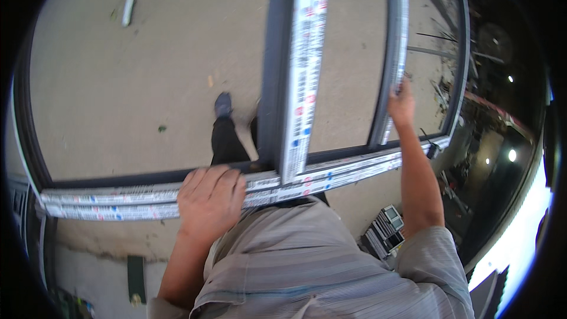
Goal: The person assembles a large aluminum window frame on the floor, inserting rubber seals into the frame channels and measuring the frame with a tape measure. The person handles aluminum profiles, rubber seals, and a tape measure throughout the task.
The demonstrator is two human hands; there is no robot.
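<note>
A large dark window frame (276,71), faced with printed white protective film, spreads out in front of my body. Its near rail runs across at my waist, and two crossbars lead away from it. My left hand (211,198) is wrapped over the near rail, left of the wide middle crossbar, with the fingertips hidden behind the rail's far edge. Further out to the right, my right hand (402,105) closes around the narrower crossbar (397,29). No glass shows in the frame; the floor is visible through its openings.
Concrete floor (136,94) lies below, with my shoe (223,106) on it. A bar end (128,9) shows at the far left. Stacked profile pieces (384,233) stand near my right side. Clutter and dark equipment line the right. A dark green strip (136,279) lies at lower left.
</note>
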